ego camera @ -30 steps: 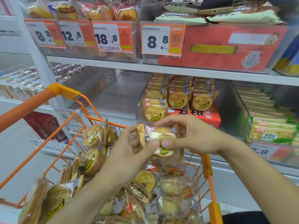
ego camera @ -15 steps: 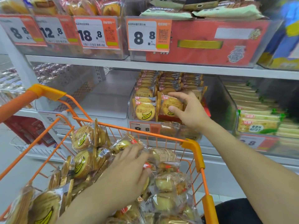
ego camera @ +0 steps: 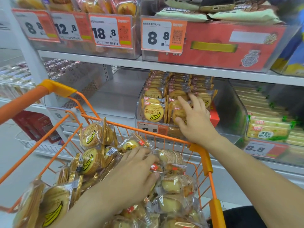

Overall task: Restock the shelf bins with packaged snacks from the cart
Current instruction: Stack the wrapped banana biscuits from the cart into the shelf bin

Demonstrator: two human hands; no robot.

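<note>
A clear shelf bin (ego camera: pixel 230 112) on the middle shelf holds upright rows of banana biscuit packs (ego camera: pixel 153 112). My right hand (ego camera: pixel 195 122) reaches over the cart rim into that bin, its spread straight fingers pressing on the front packs of the middle row. The orange cart (ego camera: pixel 200 155) below is piled with more banana biscuit packs (ego camera: pixel 91 135) and clear-wrapped round cakes (ego camera: pixel 171 185). My left hand (ego camera: pixel 131 170) lies palm down on the pile in the cart, fingers stretched over the wrappers; no pack is visibly gripped.
A bare shelf stretch (ego camera: pixel 111 99) lies left of the bin. Green cracker packs (ego camera: pixel 266 130) fill the bin to the right. A red box (ego camera: pixel 215 116) sits behind my right hand. Upper-shelf bins carry price tags (ego camera: pixel 162 36).
My right hand carried a banana biscuit pack from over the cart into the bin and now presses on it with open fingers. My left hand dropped onto the cart pile.
</note>
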